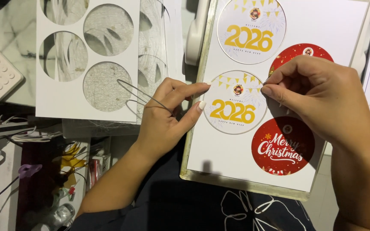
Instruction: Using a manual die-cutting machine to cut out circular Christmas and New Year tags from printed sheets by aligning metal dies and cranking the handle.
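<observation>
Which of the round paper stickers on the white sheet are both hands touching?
The lower white round sticker with yellow digits: the left hand and the right hand pinch its edges. The other stickers lie untouched.

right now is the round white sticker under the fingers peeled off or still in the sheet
Still in the sheet: the round white sticker lies flat in its cut outline, both hands at its upper edge.

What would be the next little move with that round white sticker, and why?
Probably lift its top edge. The right hand pinches at the upper rim of the white sticker, while the left hand steadies its left edge with a fingertip. The sticker looks flat on the sheet, and the sheet alongside already has empty round holes.
</observation>
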